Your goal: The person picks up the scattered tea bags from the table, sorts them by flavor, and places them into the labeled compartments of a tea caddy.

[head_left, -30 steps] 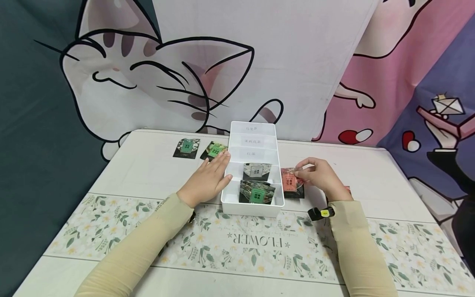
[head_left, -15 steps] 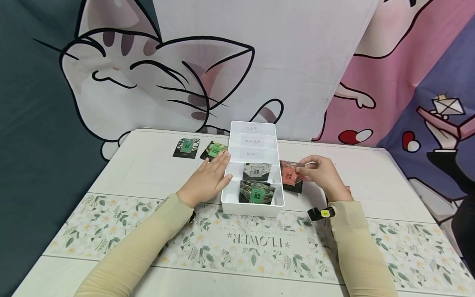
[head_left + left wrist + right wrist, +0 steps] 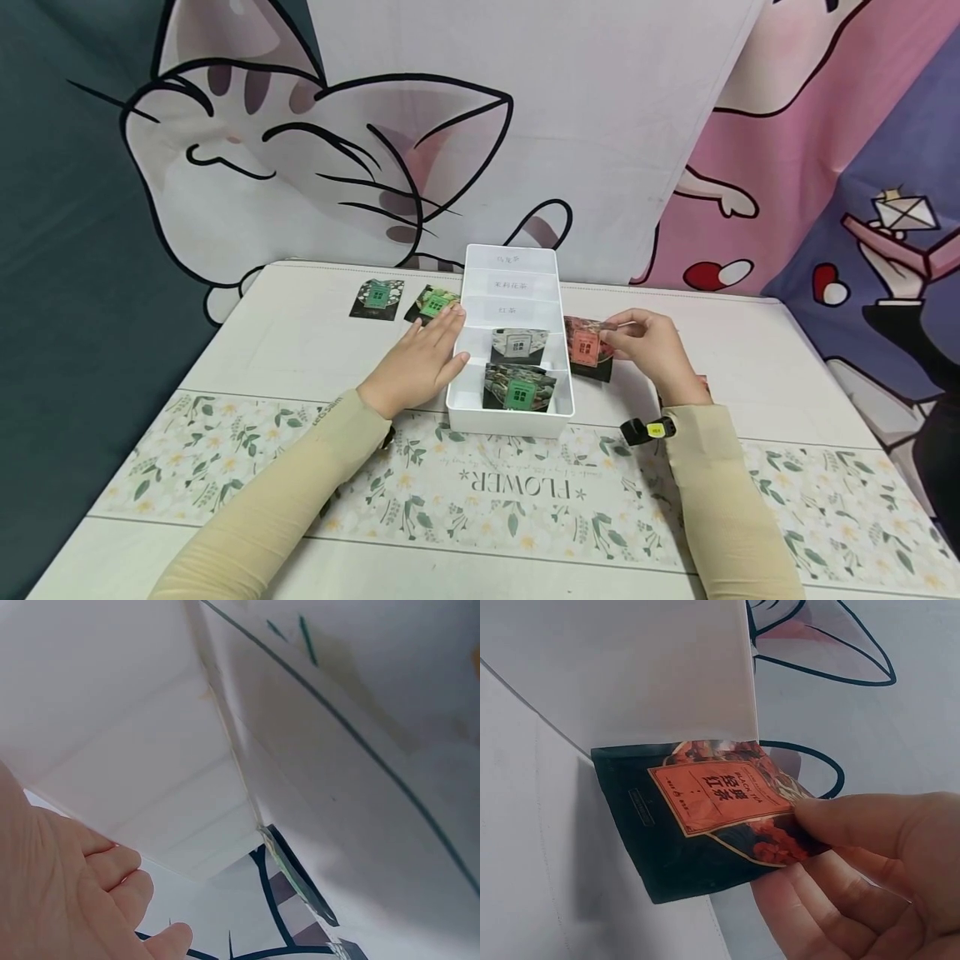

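Your right hand (image 3: pixel 651 348) pinches a red-labelled black tea sachet (image 3: pixel 587 347) by one corner, thumb on top and fingers curled beneath, and holds it tilted just beside the right wall of the white divided box (image 3: pixel 561 367), above the bench (image 3: pixel 750 367); in the right wrist view the sachet (image 3: pixel 705 817) hangs in front of the box's white wall with its orange label facing the camera, clamped between thumb and fingers (image 3: pixel 855 825). Your left hand (image 3: pixel 420 360) lies flat with straight fingers against the box's left wall, its thumb touching the rim and its fingertips reaching a green-labelled sachet (image 3: pixel 433 305) that lies on the bench just beside the box, toward the far edge; the left wrist view shows the palm (image 3: pixel 67 900) with fingers only loosely bent, holding nothing. A second green-labelled sachet (image 3: pixel 377 298) lies a little further left, near the same far edge. The box stands at the middle of the bench, its long side running from near to far: the nearest compartment holds a green-labelled sachet (image 3: pixel 519 388), the next one holds a grey-labelled sachet (image 3: pixel 521 344), and the three far compartments show white slips with small print too fine to read. A floral runner (image 3: pixel 495 492) printed with the word FLOWER crosses the bench along its near edge, and a cartoon cat backdrop (image 3: pixel 300 167) hangs behind the far edge.
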Tool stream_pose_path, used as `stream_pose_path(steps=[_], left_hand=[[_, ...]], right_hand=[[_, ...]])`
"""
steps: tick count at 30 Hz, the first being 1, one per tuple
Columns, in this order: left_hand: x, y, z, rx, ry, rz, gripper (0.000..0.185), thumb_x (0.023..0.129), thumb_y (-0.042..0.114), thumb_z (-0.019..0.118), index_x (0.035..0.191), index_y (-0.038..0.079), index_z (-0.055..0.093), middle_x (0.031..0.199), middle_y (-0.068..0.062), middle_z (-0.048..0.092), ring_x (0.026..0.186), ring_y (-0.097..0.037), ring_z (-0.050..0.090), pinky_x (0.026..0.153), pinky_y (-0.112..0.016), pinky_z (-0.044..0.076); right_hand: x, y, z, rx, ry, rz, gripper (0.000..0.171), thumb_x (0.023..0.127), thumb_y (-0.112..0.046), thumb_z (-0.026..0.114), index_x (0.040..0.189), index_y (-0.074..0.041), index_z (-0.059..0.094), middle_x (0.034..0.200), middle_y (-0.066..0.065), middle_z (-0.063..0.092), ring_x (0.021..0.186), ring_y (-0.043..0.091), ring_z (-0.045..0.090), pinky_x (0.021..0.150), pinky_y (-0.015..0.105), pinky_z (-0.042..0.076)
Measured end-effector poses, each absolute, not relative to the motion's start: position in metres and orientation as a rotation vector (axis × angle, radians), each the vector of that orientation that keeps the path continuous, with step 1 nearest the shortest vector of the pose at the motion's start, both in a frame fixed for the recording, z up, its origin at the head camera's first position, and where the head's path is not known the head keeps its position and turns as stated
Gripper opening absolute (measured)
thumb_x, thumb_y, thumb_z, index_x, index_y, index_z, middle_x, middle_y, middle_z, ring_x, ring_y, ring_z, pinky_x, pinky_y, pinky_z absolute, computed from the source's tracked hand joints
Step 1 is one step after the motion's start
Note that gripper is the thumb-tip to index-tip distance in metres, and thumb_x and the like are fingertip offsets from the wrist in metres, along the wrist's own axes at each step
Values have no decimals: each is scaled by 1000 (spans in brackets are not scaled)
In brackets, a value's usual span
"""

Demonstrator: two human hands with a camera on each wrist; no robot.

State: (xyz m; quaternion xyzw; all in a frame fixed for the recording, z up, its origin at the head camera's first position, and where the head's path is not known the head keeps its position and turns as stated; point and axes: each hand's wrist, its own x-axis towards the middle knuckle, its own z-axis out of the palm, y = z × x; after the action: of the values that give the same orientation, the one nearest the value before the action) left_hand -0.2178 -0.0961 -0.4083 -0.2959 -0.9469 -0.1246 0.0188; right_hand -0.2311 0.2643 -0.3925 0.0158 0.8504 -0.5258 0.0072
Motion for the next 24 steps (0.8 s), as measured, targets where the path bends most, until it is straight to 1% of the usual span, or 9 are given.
stream_pose_path(steps=[6,16,20,24], left_hand=[[-218,-96,-408,-926,-2936,-393,69,110,43,31,161,0,15,168,-15,16,156,-27,10,124,-55,12],[-219,-97,-409,-921,-2940,-374,69,110,44,29,161,1,13,168,-14,13,156,-25,8,124,-53,10],[-219,-97,-409,-925,-2946,-370,68,110,44,29,161,1,13,169,-13,12,156,-25,7,125,-52,10],[-219,-97,-408,-933,-2937,-382,69,110,43,30,161,0,14,168,-15,14,156,-26,8,125,-53,10]], right_hand=[[-229,264,-391,78,2713,-1676,25,94,-9,72,113,5,67,87,-2,72,74,2,69,70,23,61],[-230,262,-390,95,2740,-1812,25,93,-7,73,112,9,66,80,-9,70,70,1,68,69,21,60],[-230,262,-390,129,2763,-1866,24,93,-8,73,110,8,68,78,-12,69,73,1,67,70,21,60],[-230,261,-389,175,2800,-1883,24,93,-12,74,109,5,69,77,-11,67,75,1,65,70,19,60]])
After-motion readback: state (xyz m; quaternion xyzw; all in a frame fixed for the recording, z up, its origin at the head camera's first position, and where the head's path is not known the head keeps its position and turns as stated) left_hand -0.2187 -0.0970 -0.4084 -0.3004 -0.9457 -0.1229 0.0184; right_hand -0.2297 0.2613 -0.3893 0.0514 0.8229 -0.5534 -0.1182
